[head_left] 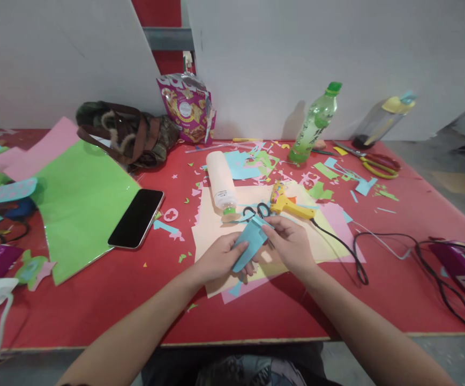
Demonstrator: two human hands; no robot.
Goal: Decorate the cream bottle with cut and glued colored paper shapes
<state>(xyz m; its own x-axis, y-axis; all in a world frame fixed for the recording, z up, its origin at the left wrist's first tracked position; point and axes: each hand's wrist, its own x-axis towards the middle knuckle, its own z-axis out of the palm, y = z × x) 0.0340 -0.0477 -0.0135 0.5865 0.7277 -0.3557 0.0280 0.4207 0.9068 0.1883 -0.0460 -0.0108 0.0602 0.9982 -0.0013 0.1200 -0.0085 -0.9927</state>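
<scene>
A folded piece of light blue paper point(250, 244) is held above the layered sheets at the middle of the table. My left hand point(226, 254) grips its lower left part, thumb on top and fingers beneath. At its upper right end, my right hand point(291, 241) pinches the edge near a fold. Just beyond the paper lie scissors point(263, 209) with dark handles, their blades partly hidden. A white glue bottle point(221, 179) with a green cap rests on its side beyond my left hand. Past my right hand lies a yellow hot glue gun point(291, 206) with a black cord.
A black-screened phone point(136, 219) lies left, beside a large green sheet point(80, 209). A camouflage bag point(128, 131), a purple snack bag point(187, 110) and a green drink bottle point(316, 123) stand along the wall. Paper scraps surround red-handled pliers or shears point(379, 162). Cords run to a purple power strip point(463, 271).
</scene>
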